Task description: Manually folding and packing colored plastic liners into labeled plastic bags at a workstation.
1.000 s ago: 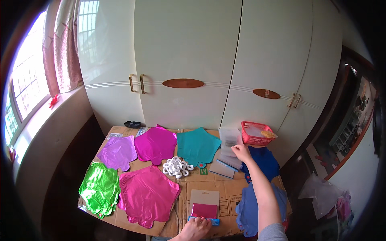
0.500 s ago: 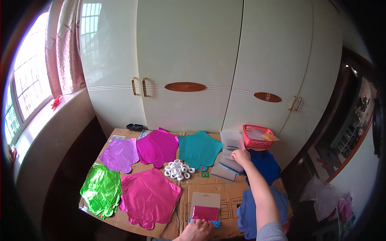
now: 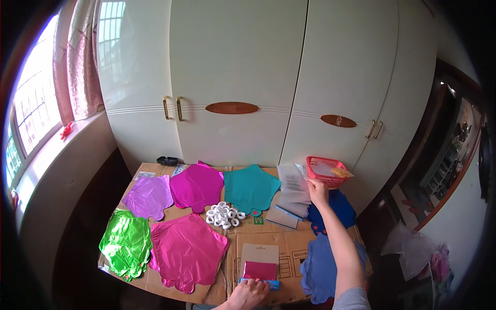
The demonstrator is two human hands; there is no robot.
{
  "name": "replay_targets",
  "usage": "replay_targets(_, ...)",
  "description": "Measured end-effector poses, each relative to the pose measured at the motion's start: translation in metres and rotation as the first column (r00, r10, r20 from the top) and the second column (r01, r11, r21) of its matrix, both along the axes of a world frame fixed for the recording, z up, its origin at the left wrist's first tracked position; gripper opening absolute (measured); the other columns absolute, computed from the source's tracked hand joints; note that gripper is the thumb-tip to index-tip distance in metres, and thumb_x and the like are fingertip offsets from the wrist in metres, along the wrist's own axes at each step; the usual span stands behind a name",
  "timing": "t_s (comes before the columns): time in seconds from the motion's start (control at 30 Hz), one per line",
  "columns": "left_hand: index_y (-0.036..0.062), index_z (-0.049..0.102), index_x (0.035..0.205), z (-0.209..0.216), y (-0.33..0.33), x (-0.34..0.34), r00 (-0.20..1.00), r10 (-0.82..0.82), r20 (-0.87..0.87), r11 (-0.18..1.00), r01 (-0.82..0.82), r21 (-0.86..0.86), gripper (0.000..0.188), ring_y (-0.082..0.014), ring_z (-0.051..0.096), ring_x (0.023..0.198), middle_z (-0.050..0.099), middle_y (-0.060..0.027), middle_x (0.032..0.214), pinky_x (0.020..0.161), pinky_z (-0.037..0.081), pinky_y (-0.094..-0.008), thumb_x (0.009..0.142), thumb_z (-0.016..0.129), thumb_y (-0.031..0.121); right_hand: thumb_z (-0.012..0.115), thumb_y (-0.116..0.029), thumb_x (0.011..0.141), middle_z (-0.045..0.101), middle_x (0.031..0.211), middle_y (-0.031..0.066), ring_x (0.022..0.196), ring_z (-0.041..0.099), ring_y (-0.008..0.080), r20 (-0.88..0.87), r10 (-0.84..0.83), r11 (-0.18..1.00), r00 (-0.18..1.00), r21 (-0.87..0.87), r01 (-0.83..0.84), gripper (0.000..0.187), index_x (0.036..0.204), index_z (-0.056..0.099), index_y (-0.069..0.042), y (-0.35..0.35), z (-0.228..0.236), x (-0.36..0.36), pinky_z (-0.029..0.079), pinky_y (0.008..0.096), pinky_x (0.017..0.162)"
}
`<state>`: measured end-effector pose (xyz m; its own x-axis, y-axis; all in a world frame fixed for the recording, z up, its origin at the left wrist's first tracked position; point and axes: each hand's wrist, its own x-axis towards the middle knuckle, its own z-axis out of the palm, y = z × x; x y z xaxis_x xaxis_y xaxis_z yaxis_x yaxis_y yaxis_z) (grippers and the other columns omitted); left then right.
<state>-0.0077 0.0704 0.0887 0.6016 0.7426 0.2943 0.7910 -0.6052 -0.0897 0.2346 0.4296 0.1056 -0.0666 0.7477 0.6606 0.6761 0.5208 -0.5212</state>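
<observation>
Right hand point(image 3: 319, 192), mine: fingertips pinched on a clear bag point(image 3: 292, 180), beside red basket point(image 3: 335, 182), far side of bench point(image 3: 289, 240). Left hand point(image 3: 249, 294), mine: curled over blue strip point(image 3: 274, 284) below pink packet point(image 3: 261, 270), grip unclear. Advice: pinch one layer, press lightly.

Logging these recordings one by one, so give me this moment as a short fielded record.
Left hand: on the blue strip at the near end of the tan card; pink foil just beyond
Right hand: at the right edge of the clear sleeves, apparently pinching
Back row: lilac sheet, magenta sheet, teal sheet
Front left: green sheets, pink sheet
Right side: dark-blue sheet, slate-blue sheets
Middle: white rings
Back right: red basket
Surface: cardboard
</observation>
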Motion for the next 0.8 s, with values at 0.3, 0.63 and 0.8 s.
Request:
replay_targets(0.3,0.0108,0.064,0.108,-0.022,0.001,-0.015,0.986,-0.012,0.164,0.996,-0.003,0.086,0.040,-0.0138,0.058,0.071,0.062,0.0000,0.091,0.057,0.050,-0.0266,0.070,0.060,0.020,0.070,-0.011,0.078,0.069,0.098,0.0064,0.098,0.064,0.0257,0.475,0.163,0.956,0.865,0.143,-0.258,0.008,0.084,0.071,-0.007,-0.178,0.008,-0.038,0.051,0.0384,0.086)
replay_targets(0.63,0.0130,0.064,0.107,-0.013,-0.007,-0.030,0.982,-0.011,0.186,0.996,-0.007,0.093,0.037,-0.0125,0.055,0.066,0.061,0.0015,0.091,0.055,0.048,-0.0243,0.070,0.063,0.020,0.067,-0.011,0.082,0.059,0.124,0.0150,0.105,0.062,0.0308,0.122,0.372,0.924,0.920,-0.145,-0.354,0.031,0.113,0.065,-0.008,-0.190,-0.052,-0.040,0.053,0.0356,0.083)
replay_targets(0.8,0.0129,0.065,0.109,0.003,-0.023,-0.028,0.988,-0.013,0.155,0.999,0.008,0.033,0.039,-0.0119,0.058,0.066,0.063,0.0027,0.090,0.055,0.048,-0.0250,0.071,0.068,0.022,0.068,-0.013,0.082,0.053,0.124,0.0154,0.111,0.055,0.0344,0.161,0.247,0.957,0.956,-0.194,-0.214,0.034,0.115,0.061,-0.008,-0.192,-0.057,-0.028,0.048,0.0407,0.091)
